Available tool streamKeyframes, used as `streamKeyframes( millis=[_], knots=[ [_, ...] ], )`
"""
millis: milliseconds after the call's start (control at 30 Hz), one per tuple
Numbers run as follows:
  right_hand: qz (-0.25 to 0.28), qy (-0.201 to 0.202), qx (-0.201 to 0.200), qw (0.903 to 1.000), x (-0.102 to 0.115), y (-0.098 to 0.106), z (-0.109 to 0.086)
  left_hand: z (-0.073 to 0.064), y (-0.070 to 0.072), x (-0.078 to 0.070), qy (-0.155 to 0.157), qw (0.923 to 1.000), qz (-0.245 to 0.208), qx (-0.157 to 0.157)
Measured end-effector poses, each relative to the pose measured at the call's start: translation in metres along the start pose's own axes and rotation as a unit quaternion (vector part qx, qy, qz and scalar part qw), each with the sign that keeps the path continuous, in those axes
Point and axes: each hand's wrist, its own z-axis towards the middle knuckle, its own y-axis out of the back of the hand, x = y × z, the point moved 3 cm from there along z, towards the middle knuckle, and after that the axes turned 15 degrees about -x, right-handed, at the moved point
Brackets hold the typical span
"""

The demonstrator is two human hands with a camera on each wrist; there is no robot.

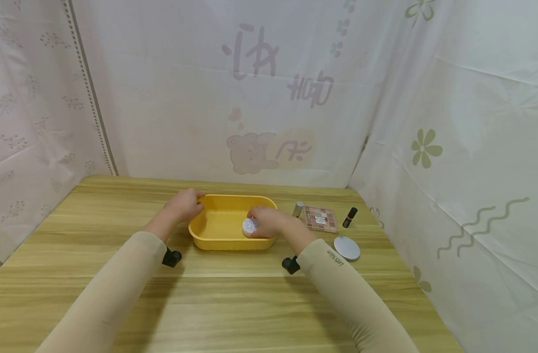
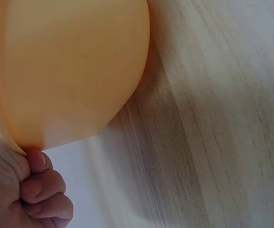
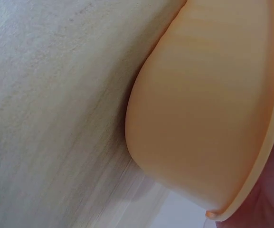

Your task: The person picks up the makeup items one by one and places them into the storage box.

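Note:
A yellow plastic basin (image 1: 233, 244) with rounded corners stands on the wooden table. At its left end, my left hand (image 1: 186, 203) pinches the rim; the left wrist view has the curled fingers (image 2: 46, 185) right at the basin's edge. My right hand (image 1: 271, 221) reaches over the right end and holds a small round white case (image 1: 250, 226) with a patterned top, inside the basin. In the right wrist view the basin wall (image 3: 198, 109) hides the case and most of that hand.
To the right of the basin lie a small silver-capped tube (image 1: 298, 209), an eyeshadow palette (image 1: 320, 219), a black lipstick-like tube (image 1: 350, 217) and a round silver-white disc (image 1: 346, 248). Patterned curtains (image 1: 185, 98) hang behind the wooden table (image 1: 225, 304) and on both sides.

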Motion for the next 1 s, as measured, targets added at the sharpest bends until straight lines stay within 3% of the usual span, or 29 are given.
streamKeyframes(
  millis=[1000],
  knots=[
    [-0.004,-0.007,-0.007,0.9999,-0.0011,-0.0017,-0.0022,0.0004,-0.0015,0.0003,-0.006,1.0000,-0.003,0.002]
  ],
)
